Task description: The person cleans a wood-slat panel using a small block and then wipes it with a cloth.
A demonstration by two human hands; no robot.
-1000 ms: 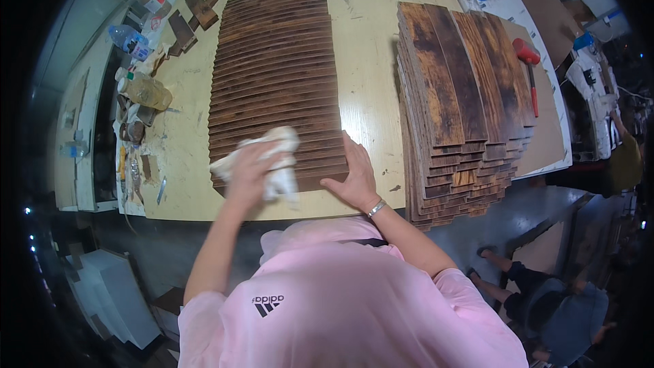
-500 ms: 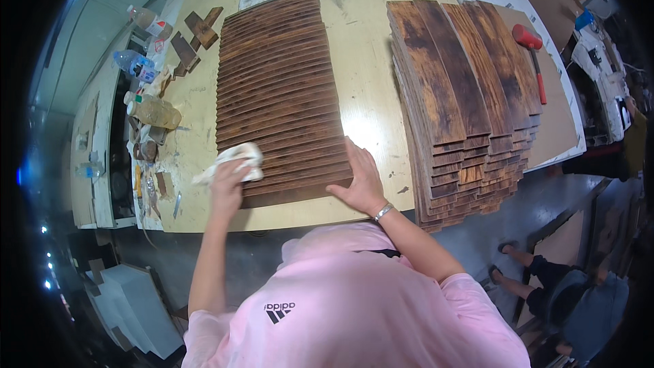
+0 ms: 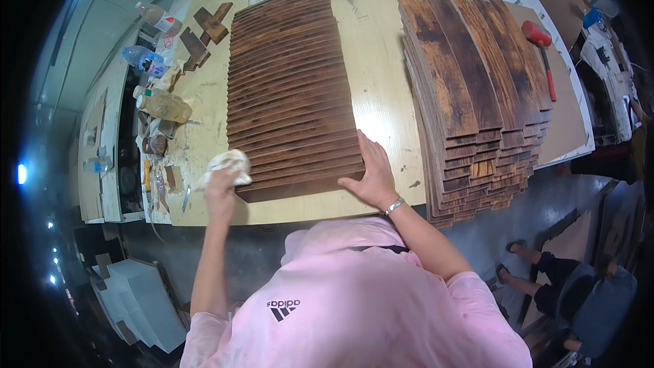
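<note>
A row of dark brown wooden slats (image 3: 293, 88), ridged along its top, lies on the pale worktable (image 3: 381, 88) in front of me. My left hand (image 3: 221, 192) is closed on a white cloth (image 3: 231, 165) at the near left corner of the slats. Against their near right edge rests my right hand (image 3: 375, 176), fingers stretched along the side and thumb spread toward the front slat. It grips nothing. The left hand's fingertips are partly hidden in the cloth.
To the right stands a stack of scorched-looking planks (image 3: 449, 75), with a red mallet (image 3: 537, 34) beyond it. Plastic bottles (image 3: 163, 105) and small wood offcuts (image 3: 211, 24) sit along the left side. Another person (image 3: 579, 293) is at the lower right.
My left hand and the cloth have slid left, from over the near slats to their left end. The right hand keeps its place on the edge. The whole view has shifted slightly.
</note>
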